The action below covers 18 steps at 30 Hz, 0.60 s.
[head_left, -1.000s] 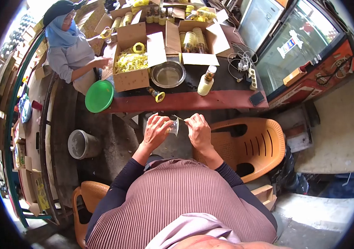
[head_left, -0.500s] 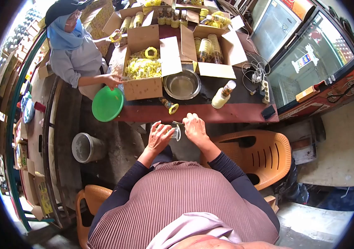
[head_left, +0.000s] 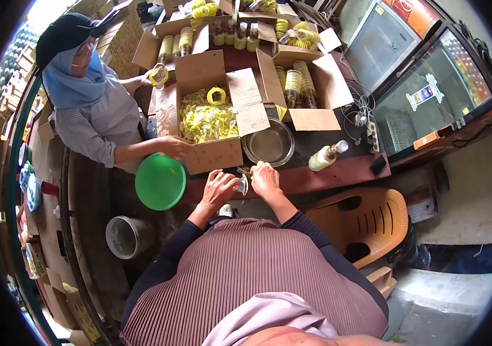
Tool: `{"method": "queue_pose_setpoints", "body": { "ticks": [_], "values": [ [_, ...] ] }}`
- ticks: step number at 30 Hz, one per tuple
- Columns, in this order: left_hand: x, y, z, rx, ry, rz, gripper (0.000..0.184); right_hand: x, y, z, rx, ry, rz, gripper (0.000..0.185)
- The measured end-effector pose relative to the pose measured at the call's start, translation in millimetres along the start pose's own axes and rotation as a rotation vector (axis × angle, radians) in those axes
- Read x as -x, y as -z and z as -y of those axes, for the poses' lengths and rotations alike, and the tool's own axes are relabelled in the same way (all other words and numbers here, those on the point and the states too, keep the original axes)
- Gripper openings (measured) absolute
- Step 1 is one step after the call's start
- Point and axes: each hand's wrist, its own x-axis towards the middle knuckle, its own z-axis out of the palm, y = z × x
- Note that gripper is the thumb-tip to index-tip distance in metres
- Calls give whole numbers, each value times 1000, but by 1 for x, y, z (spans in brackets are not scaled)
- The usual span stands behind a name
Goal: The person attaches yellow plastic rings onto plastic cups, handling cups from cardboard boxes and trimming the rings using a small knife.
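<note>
My left hand point(head_left: 218, 189) is closed around a small clear cup point(head_left: 242, 184), which lies tilted between my two hands, its rim toward the right. My right hand point(head_left: 265, 179) is a fist beside it. A thin blade-like tool point(head_left: 243, 170) pokes out of that fist toward the cup; most of it is hidden by the fingers. Both hands are held in front of my body at the table's front edge. Just beyond them stand a cardboard box point(head_left: 214, 155) of yellow-and-clear scraps point(head_left: 204, 118) and a metal bowl point(head_left: 285, 157).
A co-worker point(head_left: 90, 104) at the left holds a yellow-rimmed clear cup point(head_left: 158, 75). A green basin point(head_left: 161, 181) sits by the table corner, a grey bucket point(head_left: 124, 237) below. A stack of cups point(head_left: 328, 155) stands at right, near an orange chair point(head_left: 367, 225) and a glass-door fridge point(head_left: 430, 95).
The view has shifted, so the table things appear lower and turned. My hands stay together on the cup and tool. The co-worker's lower hand has moved toward the box's front corner.
</note>
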Motion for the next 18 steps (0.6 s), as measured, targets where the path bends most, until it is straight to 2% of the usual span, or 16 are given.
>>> {"method": "queue_pose_setpoints", "body": {
  "ticks": [2, 4, 5, 7, 8, 11, 16, 18],
  "values": [
    [-3, 3, 12, 24, -20, 47, 29, -7, 7, -1, -183, -152, 88, 8],
    [-12, 7, 19, 126, 66, -20, 29, -17, 24, 0, -409, -328, 230, 11],
    [-17, 3, 31, 291, 133, -26, 35, -22, 23, 1, -411, -343, 209, 11],
    [-21, -1, 39, 345, 130, -43, 38, -21, 21, 3, -487, -264, -10, 18],
    [-23, -4, 42, 395, 138, -62, 41, -21, 19, 5, -486, -269, -15, 18],
    [-26, -2, 50, 428, 176, 11, 45, -21, 27, 21, -287, -112, -231, 5],
    [-33, 9, 57, 321, 121, 81, 47, -21, 32, 36, -56, 10, -293, 6],
    [-35, 11, 57, 113, 34, 91, 47, -21, 27, 41, 95, -2, -281, 8]
  ]
}}
